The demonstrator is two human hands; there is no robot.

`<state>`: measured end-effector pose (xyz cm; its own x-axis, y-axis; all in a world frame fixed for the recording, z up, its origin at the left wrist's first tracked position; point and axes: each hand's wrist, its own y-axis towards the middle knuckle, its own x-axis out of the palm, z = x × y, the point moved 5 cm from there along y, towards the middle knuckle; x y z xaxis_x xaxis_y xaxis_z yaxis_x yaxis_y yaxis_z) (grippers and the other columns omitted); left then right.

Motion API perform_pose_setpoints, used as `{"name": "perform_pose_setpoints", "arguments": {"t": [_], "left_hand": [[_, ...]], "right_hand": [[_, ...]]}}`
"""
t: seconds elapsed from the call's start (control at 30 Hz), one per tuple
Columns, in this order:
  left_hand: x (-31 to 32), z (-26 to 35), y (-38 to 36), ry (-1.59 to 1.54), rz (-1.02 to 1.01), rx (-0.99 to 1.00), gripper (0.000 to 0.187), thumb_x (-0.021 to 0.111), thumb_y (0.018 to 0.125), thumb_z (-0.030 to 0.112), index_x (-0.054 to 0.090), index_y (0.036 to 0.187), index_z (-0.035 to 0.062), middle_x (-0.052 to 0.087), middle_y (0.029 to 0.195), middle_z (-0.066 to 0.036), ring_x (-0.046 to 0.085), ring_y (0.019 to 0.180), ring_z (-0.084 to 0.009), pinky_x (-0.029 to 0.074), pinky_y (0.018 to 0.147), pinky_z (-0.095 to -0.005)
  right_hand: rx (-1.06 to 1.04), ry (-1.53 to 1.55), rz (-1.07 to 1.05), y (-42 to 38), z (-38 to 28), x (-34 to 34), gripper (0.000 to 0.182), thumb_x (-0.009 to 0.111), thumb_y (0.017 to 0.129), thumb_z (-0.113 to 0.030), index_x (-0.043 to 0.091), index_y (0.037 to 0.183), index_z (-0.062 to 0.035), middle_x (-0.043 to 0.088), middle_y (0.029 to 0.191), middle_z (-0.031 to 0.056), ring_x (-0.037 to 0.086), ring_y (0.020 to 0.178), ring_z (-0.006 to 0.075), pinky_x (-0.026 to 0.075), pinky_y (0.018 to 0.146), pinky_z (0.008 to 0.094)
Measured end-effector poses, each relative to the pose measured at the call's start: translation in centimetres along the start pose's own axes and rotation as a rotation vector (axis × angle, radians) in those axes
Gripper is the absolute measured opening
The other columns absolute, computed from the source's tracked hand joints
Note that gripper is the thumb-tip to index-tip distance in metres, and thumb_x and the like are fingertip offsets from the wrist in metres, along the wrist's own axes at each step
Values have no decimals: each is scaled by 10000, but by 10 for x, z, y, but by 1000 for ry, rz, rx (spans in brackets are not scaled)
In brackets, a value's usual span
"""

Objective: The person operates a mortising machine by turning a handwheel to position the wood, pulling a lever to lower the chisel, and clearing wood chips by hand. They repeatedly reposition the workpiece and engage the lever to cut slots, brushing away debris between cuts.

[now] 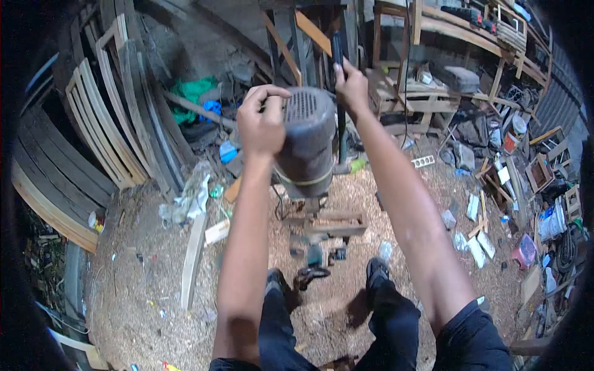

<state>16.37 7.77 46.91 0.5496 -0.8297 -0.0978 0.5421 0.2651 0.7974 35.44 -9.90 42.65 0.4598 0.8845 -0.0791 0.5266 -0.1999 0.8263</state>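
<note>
My left hand [263, 117] rests on the top left of a grey motor housing [306, 139] with a slotted cap, its fingers curled over the edge. Up and to the right, my right hand [352, 89] is wrapped round a dark lever [338, 49] that stands beside the motor. Under the motor, a wooden piece with a hollow [337, 224] sits on the machine. A dark handwheel [311, 275] shows lower down, between my feet.
Curved wooden pieces [102, 123] and long boards lean at the left. A wooden strip [194, 263] lies on the chip-covered floor [148, 290]. Wood scraps, a pink container [525, 250] and wooden racks [470, 31] are at the right. A cable hangs behind my right hand.
</note>
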Motion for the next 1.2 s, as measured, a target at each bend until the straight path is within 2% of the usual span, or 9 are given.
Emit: {"name": "perform_pose_setpoints", "arguments": {"t": [0.13,0.23,0.33,0.4,0.53,0.6,0.7,0.77,1.2], "left_hand": [[-6,-34,35,-266,-176,-349,272,486,861,97,685,999,-27,674,1000,-70,594,894,-143,446,829,-255],[-4,-49,45,-353,-155,-374,257,511,867,107,692,1021,12,682,964,-32,562,834,-84,429,759,-237],[-7,-58,41,-478,-75,-410,267,493,865,90,681,1019,-20,678,998,-86,609,934,-157,454,838,-268],[-24,-62,24,-307,16,-231,235,496,901,73,653,1046,-25,670,1012,-91,610,939,-157,467,861,-277],[-59,-55,-90,-114,352,-213,159,532,945,82,600,1062,-3,615,1025,-61,577,878,-127,457,837,-264],[-68,-40,-170,-82,442,-470,160,550,981,154,605,1031,13,610,984,-59,553,876,-134,450,826,-286],[-71,-86,-291,50,149,-566,207,571,977,209,615,1046,19,623,989,-81,571,882,-177,458,845,-338],[-67,-68,-334,162,-14,-943,172,556,941,79,591,1089,-2,622,1028,-77,574,967,-169,456,886,-313],[-65,-50,-324,229,69,-473,200,571,961,157,600,1126,48,645,1007,-109,612,886,-170,507,752,-307]], "right_hand": [[80,-44,-114,9,5,5,188,587,932,-194,644,963,-18,643,809,275,628,823,471,486,712,519],[129,-80,-189,17,9,11,202,593,931,-198,663,1026,-34,648,851,284,634,855,465,496,752,505],[82,-16,-123,5,7,3,268,608,927,-215,660,1114,-29,661,869,280,651,887,448,510,780,479],[196,2,-56,-21,43,7,347,600,934,-244,648,1159,16,672,1056,263,636,1036,401,488,897,416],[385,82,-25,-134,30,-60,377,641,917,-250,606,1147,48,648,1098,238,630,1027,336,473,906,393],[480,187,-37,-213,29,-92,300,620,923,-192,588,1115,37,651,1029,190,628,955,258,485,870,365],[743,-20,-326,-339,57,-120,339,646,904,-206,605,1135,39,682,999,190,661,922,295,515,844,374],[755,-148,-528,-356,42,-134,318,650,895,-215,661,1077,46,700,988,232,688,933,325,524,850,383],[537,117,-466,-311,-62,-139,282,643,918,-174,648,1098,44,707,955,177,690,854,239,526,777,338]]}}
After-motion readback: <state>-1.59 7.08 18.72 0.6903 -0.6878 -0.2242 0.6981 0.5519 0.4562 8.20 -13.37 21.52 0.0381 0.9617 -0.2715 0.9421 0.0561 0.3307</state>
